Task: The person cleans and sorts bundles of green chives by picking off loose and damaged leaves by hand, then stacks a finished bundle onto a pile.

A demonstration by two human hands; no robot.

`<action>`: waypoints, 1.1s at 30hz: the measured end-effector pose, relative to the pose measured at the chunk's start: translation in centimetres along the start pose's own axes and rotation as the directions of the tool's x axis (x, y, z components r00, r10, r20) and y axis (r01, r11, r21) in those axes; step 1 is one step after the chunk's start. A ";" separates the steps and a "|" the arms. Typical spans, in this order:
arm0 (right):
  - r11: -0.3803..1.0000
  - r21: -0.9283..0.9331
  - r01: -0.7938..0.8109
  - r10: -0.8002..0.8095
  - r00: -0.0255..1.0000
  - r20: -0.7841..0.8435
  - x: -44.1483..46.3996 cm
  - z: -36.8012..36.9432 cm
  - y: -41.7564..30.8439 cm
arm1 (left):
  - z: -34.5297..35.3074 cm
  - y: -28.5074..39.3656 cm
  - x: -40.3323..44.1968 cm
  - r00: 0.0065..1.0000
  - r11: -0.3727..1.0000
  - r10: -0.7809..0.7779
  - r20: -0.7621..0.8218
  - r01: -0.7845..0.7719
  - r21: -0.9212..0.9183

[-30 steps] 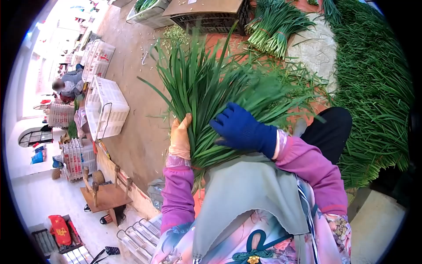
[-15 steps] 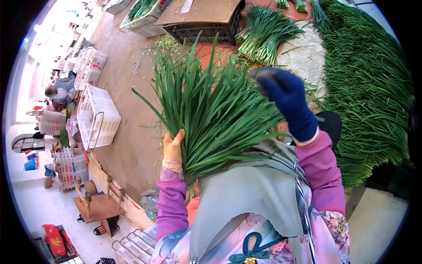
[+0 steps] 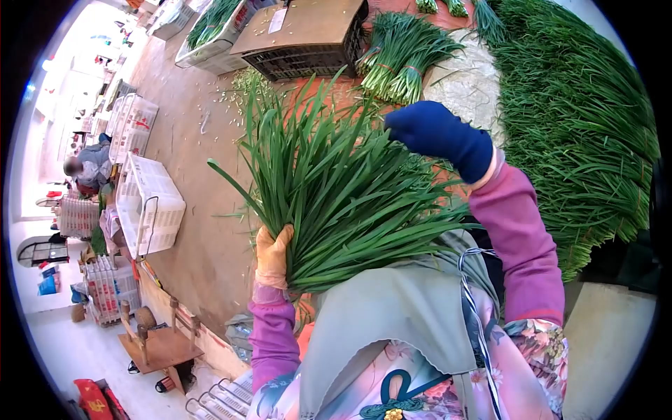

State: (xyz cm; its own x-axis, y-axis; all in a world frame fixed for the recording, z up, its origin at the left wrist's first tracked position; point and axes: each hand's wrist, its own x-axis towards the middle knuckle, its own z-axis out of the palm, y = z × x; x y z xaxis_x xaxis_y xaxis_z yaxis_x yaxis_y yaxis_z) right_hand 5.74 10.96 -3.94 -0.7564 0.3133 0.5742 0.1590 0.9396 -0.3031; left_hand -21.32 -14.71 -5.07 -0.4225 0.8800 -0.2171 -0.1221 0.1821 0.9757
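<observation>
A large fan of green garlic chives (image 3: 336,189) spreads across the middle of the view, leaves pointing up and right. My left hand (image 3: 273,255), in a pale orange glove, is closed round the base of this bunch. Near the upper right leaf tips is my right hand (image 3: 437,136), in a navy glove. Its fingers look bent and pressed together, and their tips are hidden from view. A grey apron (image 3: 392,315) lies over my lap, under the lower leaves.
Tied chive bundles (image 3: 402,59) lie ahead on an orange sheet. A big chive heap (image 3: 574,133) fills the right side. A board-topped black crate (image 3: 301,35) stands ahead. White crates (image 3: 150,206) stand left, with a seated person (image 3: 91,164) beyond. A wooden stool (image 3: 157,346) is lower left.
My right hand has moved slightly left and turned, its fingers now pointing left by the leaf tips. My left hand keeps its grip on the chives. The view has shifted slightly.
</observation>
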 end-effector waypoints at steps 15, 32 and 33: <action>0.941 -0.138 -0.310 0.329 0.932 0.153 0.4 -5.2 -1.7 | 0.8 0.8 0.1 1.000 0.998 0.013 -0.022 -0.012 0.054; 0.904 0.004 -0.428 0.424 0.897 0.127 0.6 -4.7 -1.5 | 0.2 0.2 0.5 1.000 0.996 -0.020 0.004 0.019 0.084; 0.924 -0.187 -0.335 0.366 0.914 0.172 0.3 -3.7 -1.9 | 0.3 0.2 0.4 1.000 0.996 -0.022 0.006 0.021 0.084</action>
State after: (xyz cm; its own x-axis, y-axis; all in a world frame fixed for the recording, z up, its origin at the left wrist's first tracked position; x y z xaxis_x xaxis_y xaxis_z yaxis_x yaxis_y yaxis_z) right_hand 7.58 9.80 -0.35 -0.7429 0.6067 0.2829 0.5187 0.7889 -0.3295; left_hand -21.26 -14.16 -4.94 -0.4145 0.8783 -0.2383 -0.0551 0.2371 0.9699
